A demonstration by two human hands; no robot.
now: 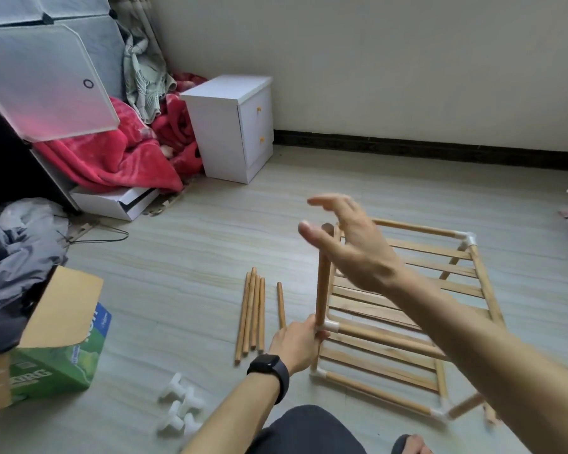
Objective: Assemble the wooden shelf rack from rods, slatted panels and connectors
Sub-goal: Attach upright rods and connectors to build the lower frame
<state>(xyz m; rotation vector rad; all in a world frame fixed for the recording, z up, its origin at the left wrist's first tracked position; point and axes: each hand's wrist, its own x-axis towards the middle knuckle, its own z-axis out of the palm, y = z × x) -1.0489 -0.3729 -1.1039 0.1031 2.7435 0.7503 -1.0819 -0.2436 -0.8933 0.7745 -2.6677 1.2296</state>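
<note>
Looking down at a floor assembly. Nearest, at left, white connectors (181,407) lie in a blurred cluster on the floor. The left hand (295,342), with a watch on its wrist, is curled round the foot of the upright rod (322,283), where it enters a corner joint of the rack (374,362). This rod's long axis is near vertical, with its top leaning slightly right. The rack sits on the floor at right, its slats and long rods running left to right, and the right forearm hides part of its near right side. Loose rods (252,316) lie side by side left of the rack, long axes near to far. One more lies just right of them, its near end behind the left hand. The right hand (351,247) is at the upright rod's top, fingers straight and spread; motion blur hides whether it touches. At left, an open-flapped box (56,339) is cut off by the edge, its contents unseen. Farthest are a white cabinet (233,126) and a red blanket (122,158).
</note>
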